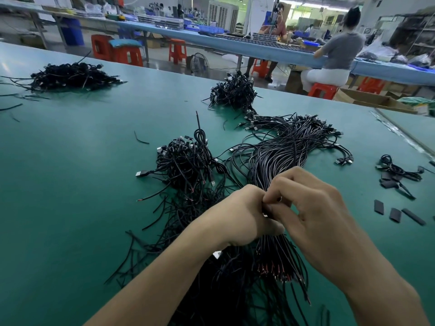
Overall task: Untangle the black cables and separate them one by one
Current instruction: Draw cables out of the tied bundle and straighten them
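A thick bundle of black cables (289,147) runs from the middle right of the green table (82,161) down toward me, its bare red-tipped ends (280,271) fanning out below my hands. My left hand (237,217) grips the bundle at its waist. My right hand (315,208) is curled over the same spot, fingertips pinching cables beside the left thumb. A tangled heap of black cables (186,165) with USB plugs lies just left of the bundle, and more loose cables spread beneath my forearms.
Two more black cable heaps sit farther back, one at far left (70,77) and one at centre (235,91). A small cable knot (395,171) and black sleeve pieces (395,214) lie at the right. Beyond the table edge are red stools, another bench and seated people.
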`<move>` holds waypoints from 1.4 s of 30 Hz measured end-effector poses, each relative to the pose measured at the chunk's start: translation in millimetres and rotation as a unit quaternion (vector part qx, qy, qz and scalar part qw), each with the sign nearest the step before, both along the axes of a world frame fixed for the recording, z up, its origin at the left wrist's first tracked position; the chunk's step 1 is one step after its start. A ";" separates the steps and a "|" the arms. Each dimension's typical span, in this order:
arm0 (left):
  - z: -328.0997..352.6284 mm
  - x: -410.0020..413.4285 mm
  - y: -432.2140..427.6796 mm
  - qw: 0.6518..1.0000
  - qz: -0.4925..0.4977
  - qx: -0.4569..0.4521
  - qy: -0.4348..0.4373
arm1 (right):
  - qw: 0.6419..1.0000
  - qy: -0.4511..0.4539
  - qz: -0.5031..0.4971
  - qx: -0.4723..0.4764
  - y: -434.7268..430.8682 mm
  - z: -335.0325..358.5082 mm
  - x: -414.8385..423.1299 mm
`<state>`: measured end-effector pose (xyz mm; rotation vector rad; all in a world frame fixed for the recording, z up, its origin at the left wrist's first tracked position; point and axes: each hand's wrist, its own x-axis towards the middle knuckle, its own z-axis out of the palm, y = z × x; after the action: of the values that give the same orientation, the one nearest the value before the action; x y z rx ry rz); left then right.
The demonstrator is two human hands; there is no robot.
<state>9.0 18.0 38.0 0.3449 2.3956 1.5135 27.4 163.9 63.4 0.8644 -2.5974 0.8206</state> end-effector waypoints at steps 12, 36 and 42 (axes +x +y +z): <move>-0.6 1.2 -0.3 0.999 -0.003 0.027 0.017 | 0.999 0.004 -0.031 -0.021 2.1 -3.7 -4.2; 15.8 7.9 16.5 0.947 0.107 0.299 0.042 | 0.904 -0.106 -0.097 -0.403 -14.9 0.9 -4.7; 8.5 5.9 12.8 0.954 0.146 0.151 0.214 | 0.757 -0.303 -0.066 -0.575 -5.6 -1.8 -11.2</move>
<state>14.9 30.8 46.5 0.4377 2.6232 2.1409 16.2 158.3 61.6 -0.0017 -1.7932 2.5183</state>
